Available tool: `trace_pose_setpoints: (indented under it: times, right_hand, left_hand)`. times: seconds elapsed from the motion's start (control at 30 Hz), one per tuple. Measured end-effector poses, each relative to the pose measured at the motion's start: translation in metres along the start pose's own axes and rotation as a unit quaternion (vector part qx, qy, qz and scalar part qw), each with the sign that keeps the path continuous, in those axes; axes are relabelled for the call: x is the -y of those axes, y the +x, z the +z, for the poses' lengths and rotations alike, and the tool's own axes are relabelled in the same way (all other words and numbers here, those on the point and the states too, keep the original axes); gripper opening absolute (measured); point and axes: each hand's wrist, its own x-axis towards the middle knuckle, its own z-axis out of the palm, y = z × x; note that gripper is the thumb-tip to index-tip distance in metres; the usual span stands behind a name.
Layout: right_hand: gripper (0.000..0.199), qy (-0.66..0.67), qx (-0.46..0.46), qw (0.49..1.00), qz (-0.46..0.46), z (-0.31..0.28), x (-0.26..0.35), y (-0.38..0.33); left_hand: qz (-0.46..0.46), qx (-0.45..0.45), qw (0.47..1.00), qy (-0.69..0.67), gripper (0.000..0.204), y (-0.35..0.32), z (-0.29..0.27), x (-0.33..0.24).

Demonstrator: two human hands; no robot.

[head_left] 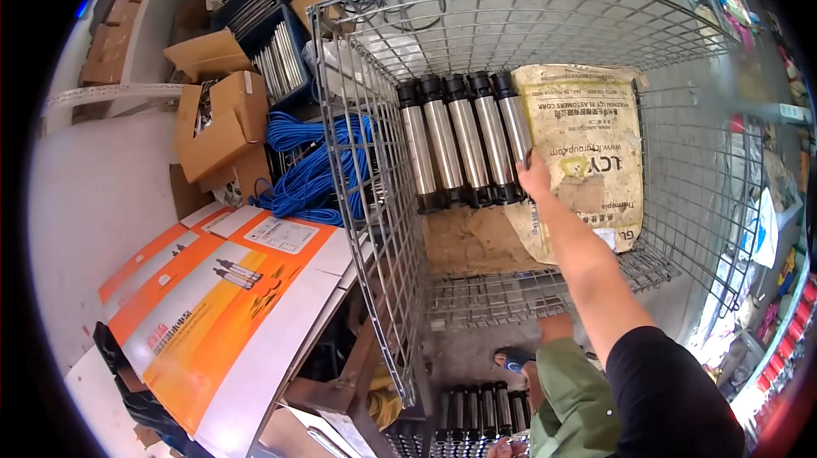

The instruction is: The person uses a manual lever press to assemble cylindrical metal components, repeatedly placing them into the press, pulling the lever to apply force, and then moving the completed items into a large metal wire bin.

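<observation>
Inside a wire mesh cage, several steel pump cylinders (460,141) with black ends lie side by side. My right hand (534,175) reaches in, fingers closed round the lower black end of the rightmost pump cylinder (516,124). Under that hand and to its right is a worn yellowish printed sack (587,160), laid flat on brown cardboard (472,241). At the lower edge only a little of my left hand (506,448) shows, beside a second row of similar cylinders (481,411) below the cage; its fingers are mostly cut off.
The cage wall (366,203) rises between the pumps and a white-orange printed carton (230,288) on the left. Blue coiled cable (315,160), an open cardboard box (223,122) and blue bins of metal rods (279,62) stand beyond. The cage's near edge (502,300) crosses before my legs.
</observation>
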Motion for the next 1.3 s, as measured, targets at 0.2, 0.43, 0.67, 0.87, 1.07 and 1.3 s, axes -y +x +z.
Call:
trace_pose_setpoints:
  times: [0.2,0.43,0.67,0.87,1.07,1.3]
  right_hand:
    - [0.037,0.257,0.260,0.931,0.000,-0.089,0.003,-0.025]
    - [0.039,-0.271,0.361,0.860,-0.239,-0.250,-0.054,-0.210]
    - [0.043,-0.334,0.311,0.833,-0.314,-0.311,-0.065,-0.312]
    - [0.037,-0.402,0.316,0.751,-0.418,-0.268,0.030,-0.364]
    - [0.034,-0.305,0.407,0.703,-0.498,-0.217,0.108,-0.485]
    - [0.028,-0.304,0.482,0.630,-0.528,-0.220,0.120,-0.581]
  left_hand:
    - [0.085,-0.025,0.995,-0.038,0.016,-0.053,0.043,-0.058]
    - [0.489,0.017,0.848,-0.207,0.013,-0.260,0.015,-0.165]
    - [0.945,-0.163,0.240,-0.153,0.028,-0.561,-0.107,-0.078]
    - [0.916,-0.381,0.105,-0.072,0.027,-0.591,-0.161,0.066]
    - [0.853,-0.507,0.119,-0.040,0.026,-0.581,-0.183,0.141]
    - [0.810,-0.569,0.138,-0.045,0.024,-0.556,-0.208,0.177]
